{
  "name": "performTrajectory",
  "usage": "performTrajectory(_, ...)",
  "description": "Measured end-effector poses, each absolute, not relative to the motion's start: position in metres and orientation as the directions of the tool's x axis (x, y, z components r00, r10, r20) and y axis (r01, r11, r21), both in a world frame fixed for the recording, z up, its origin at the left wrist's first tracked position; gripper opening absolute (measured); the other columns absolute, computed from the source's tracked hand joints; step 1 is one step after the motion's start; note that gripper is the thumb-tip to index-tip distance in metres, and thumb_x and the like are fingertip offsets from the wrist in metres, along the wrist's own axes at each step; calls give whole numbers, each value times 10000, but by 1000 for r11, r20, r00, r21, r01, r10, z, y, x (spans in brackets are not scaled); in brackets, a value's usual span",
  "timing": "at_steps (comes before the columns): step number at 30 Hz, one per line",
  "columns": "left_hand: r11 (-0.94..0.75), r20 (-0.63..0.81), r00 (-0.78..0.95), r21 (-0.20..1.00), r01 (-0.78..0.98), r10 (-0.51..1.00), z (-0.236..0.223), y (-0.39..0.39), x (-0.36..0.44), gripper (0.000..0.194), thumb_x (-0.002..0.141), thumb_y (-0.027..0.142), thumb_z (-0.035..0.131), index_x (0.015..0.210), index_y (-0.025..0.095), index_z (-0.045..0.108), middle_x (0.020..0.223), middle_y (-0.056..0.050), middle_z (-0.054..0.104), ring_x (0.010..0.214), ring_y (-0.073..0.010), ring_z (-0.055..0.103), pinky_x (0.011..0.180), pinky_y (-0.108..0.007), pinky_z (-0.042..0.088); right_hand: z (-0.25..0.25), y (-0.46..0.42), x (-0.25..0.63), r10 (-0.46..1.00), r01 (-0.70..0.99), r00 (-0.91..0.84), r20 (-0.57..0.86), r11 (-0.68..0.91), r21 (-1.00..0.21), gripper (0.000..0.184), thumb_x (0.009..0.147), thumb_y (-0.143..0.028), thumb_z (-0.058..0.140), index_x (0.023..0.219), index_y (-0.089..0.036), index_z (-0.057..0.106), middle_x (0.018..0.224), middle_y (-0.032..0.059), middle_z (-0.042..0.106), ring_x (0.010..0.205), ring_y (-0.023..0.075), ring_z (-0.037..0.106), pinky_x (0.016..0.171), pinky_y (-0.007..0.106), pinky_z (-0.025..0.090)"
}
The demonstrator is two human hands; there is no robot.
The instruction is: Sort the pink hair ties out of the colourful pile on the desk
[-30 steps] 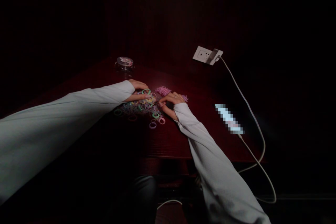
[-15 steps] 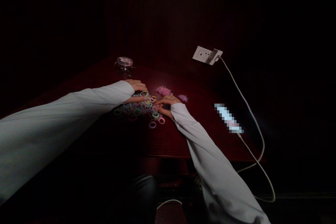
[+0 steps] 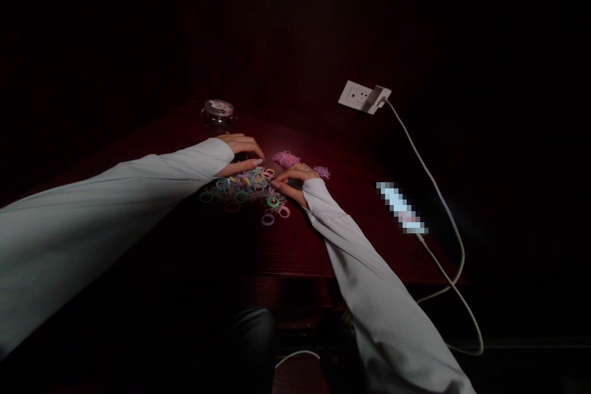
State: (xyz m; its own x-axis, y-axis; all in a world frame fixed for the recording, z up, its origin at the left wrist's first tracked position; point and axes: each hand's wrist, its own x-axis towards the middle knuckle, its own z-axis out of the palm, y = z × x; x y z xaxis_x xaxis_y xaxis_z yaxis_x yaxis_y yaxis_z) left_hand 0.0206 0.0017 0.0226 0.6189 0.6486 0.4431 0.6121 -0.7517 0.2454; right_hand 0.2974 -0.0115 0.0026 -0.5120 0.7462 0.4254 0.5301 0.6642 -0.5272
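A heap of hair ties in green, purple, pink, yellow and blue lies on the dark red table, thin strands mixed with thicker ruffled rings. Over its far left edge is my left hand, open, its thumb apart from the curved fingers and nothing visible between them. My right hand rests at the heap's right side, thumb and forefinger pinched together among the strands. Whatever sits in that pinch is too small to make out. Beyond the right hand lie a pile of pink bands and a smaller purple pile.
A clear jar with a printed lid stands behind my left hand. To the right, a phone with a blurred-out screen lies on the table. Its white cable loops to a charger in the wall socket.
My left hand has lifted slightly away from the heap, and the green hair tie by its fingertips is no longer there. The right hand has shifted only a little.
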Motion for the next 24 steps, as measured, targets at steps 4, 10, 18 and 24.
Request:
performTrajectory(4, -755, 431, 628, 251, 606, 648, 24, 3, 20, 472, 1127, 493, 416, 1214, 209, 783, 1236, -98, 778, 1149, -242, 685, 1056, -359, 473, 5, -9, 302, 777, 531, -451, 440, 630, -567, 187, 940, -464, 808, 963, -291, 876, 958, 40, 770, 904, 221, 675, 874, 370, 526)
performTrajectory(10, -757, 447, 621, 253, 603, 644, 25, -2, 21, 478, 1137, 455, 388, 1152, 213, 799, 1178, -80, 789, 1096, -224, 691, 1052, -346, 473, 7, -4, 312, 804, 550, -373, 463, 593, -588, 262, 956, -520, 773, 1011, -287, 879, 947, 55, 751, 903, 224, 657, 791, 366, 507)
performTrajectory(18, -726, 509, 560, 213, 653, 653, 32, -9, 23, 407, 1105, 471, 456, 981, 203, 735, 996, -64, 750, 970, -215, 675, 951, -320, 493, 13, 6, 326, 872, 619, -171, 459, 457, -638, 250, 935, -450, 734, 947, -236, 862, 936, 57, 761, 881, 218, 659, 813, 349, 507)
performTrajectory(24, -710, 522, 535, 217, 670, 665, 36, -14, 25, 439, 1107, 458, 426, 890, 196, 703, 935, -61, 733, 923, -204, 682, 900, -302, 498, 20, 12, 359, 899, 816, 189, 396, 81, -572, 273, 982, -413, 667, 1044, -232, 862, 1078, 82, 789, 1042, 255, 684, 934, 378, 463)
